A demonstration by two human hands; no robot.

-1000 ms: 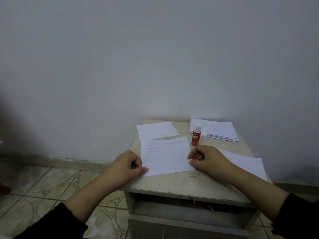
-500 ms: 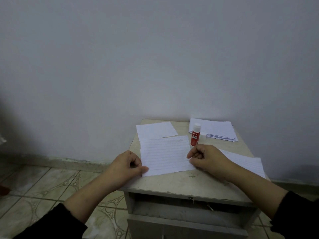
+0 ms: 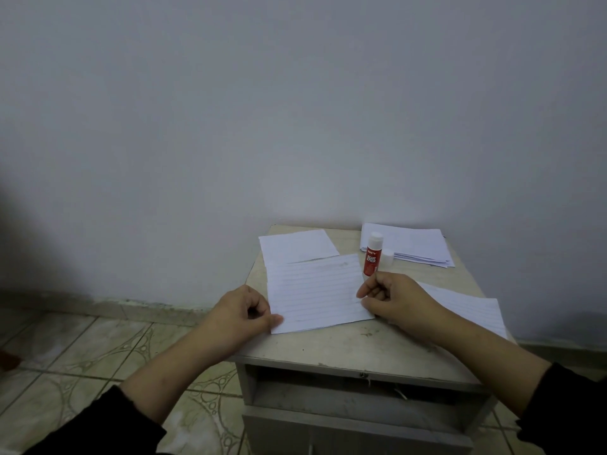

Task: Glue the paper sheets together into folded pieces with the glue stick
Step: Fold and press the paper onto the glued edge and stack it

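A person is standing over a small worn cabinet [image 3: 345,346], both forearms reaching in over its top. A lined sheet [image 3: 317,292] is lying flat at the centre of the top, ruled side up. The left hand [image 3: 241,315] is resting at the sheet's near left corner, its fingers curled and its thumb lying on the paper's edge, pinning that corner down. The right hand [image 3: 392,298] is sitting at the sheet's right edge, its fingers curled in and a fingertip pressing onto the paper; whether it is pinching the edge or only pressing it cannot be told. The two hands are lying well apart, one at each side of the sheet.

The glue stick [image 3: 372,254] is standing upright just beyond the right hand, red-bodied with a white top, and its white cap [image 3: 387,257] is standing just beside it. Behind them a stack of paper [image 3: 410,246] is lying at the far right corner. A blank sheet [image 3: 297,246] is lying at the far left, its near edge running under the lined sheet. Another lined sheet [image 3: 466,307] is lying under the right forearm, reaching to the right edge. Dark sleeves are covering both arms near the elbows. The cabinet is standing against a plain wall [image 3: 295,110] on a tiled floor [image 3: 98,349].
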